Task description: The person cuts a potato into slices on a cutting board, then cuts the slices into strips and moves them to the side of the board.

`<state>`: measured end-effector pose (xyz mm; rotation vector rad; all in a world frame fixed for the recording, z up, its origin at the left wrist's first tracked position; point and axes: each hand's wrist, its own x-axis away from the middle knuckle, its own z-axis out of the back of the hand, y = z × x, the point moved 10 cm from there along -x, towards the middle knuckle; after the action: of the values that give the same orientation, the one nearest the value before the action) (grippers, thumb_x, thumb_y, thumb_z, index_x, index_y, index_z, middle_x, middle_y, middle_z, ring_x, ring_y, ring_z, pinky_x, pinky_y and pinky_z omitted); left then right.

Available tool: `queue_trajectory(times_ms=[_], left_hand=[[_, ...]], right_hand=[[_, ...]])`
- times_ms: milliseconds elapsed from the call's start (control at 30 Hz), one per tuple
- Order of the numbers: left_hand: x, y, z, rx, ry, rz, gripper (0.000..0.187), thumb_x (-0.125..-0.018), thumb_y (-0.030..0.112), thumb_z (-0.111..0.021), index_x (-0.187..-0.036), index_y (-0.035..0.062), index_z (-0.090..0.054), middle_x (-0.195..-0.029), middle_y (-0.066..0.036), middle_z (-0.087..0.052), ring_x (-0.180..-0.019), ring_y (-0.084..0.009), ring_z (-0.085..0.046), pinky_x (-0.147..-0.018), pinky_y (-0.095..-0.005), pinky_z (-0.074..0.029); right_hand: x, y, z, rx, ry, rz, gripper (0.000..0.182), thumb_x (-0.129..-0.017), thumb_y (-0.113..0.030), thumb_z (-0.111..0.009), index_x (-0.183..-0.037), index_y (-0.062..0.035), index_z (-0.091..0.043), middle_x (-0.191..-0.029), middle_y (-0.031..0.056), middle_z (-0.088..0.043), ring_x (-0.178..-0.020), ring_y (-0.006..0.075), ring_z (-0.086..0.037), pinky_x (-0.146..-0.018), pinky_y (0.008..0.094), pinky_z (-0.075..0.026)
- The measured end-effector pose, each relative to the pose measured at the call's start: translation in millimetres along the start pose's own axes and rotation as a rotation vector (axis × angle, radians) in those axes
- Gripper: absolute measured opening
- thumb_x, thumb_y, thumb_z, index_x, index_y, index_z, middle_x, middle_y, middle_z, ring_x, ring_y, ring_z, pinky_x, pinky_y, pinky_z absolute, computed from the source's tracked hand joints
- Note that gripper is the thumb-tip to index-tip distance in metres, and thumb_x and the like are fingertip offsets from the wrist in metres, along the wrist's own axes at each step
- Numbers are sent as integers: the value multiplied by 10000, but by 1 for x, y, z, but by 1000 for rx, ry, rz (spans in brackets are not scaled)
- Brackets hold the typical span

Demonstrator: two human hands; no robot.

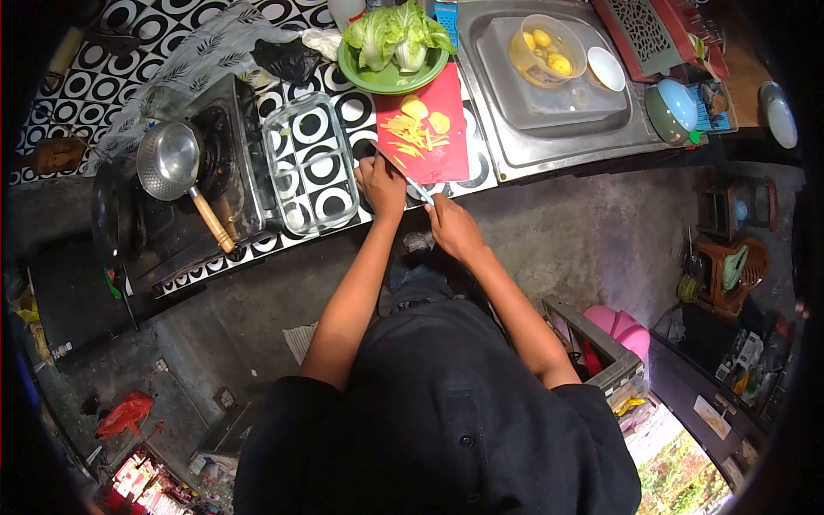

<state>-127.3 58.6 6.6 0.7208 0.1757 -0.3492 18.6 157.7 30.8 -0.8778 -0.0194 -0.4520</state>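
A red cutting board (453,159) lies on the tiled counter and bears yellow strips (410,135) and larger yellow pieces (439,122). My right hand (453,225) is closed round the light blue handle of a knife (418,190), whose blade points up and left over the board's lower left edge. My left hand (381,184) is at that edge, near the blade, with its fingers bent; whether it holds anything is hidden. Behind the board stands a green bowl (386,83) with leafy green vegetables (400,39).
Left of the board is a rectangular glass dish (311,163), then a stove (236,163) with a wooden-handled strainer ladle (170,163). To the right, a metal sink (532,154) holds a tub of yellow pieces (549,53) and a white bowl (606,69).
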Motion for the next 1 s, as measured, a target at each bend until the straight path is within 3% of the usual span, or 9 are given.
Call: queue_trajectory(times_ms=[100, 500, 600, 1000], left_hand=[[0, -4, -4, -11, -35, 28, 238, -794, 102, -719, -1030, 92, -691, -1034, -103, -579, -1058, -333, -521, -961, -480, -386], [0, 0, 0, 4, 5, -2, 175, -846, 158, -703, -1012, 105, -681, -989, -106, -568, -1006, -336, -507, -949, -484, -368], [0, -5, -6, -7, -63, 51, 274, -783, 125, -732, -1053, 104, -685, -1062, -103, -569, -1092, -335, -512, -996, -491, -368], [-1, 0, -1, -42, 1, 8, 296, -797, 94, -697, -1093, 97, -701, -1007, -133, -572, -1007, -344, -522, -947, -484, -386]], right_hand=[[0, -1, 0, 8, -15, -11, 267, -1054, -241, -473, -1037, 23, -511, -961, 293, -633, -917, 503, -611, -774, 587, -468], [-2, -2, 1, 42, -17, -4, 288, -1050, -253, -471, -1019, 30, -514, -992, 289, -635, -935, 489, -630, -789, 575, -495], [-3, -2, 0, 47, -20, 2, 285, -1051, -248, -467, -1022, 32, -511, -987, 291, -634, -931, 490, -630, -787, 576, -494], [-10, -5, 4, 50, -30, -8, 265, -1054, -225, -454, -1039, 35, -503, -946, 292, -644, -919, 500, -627, -792, 585, -487]])
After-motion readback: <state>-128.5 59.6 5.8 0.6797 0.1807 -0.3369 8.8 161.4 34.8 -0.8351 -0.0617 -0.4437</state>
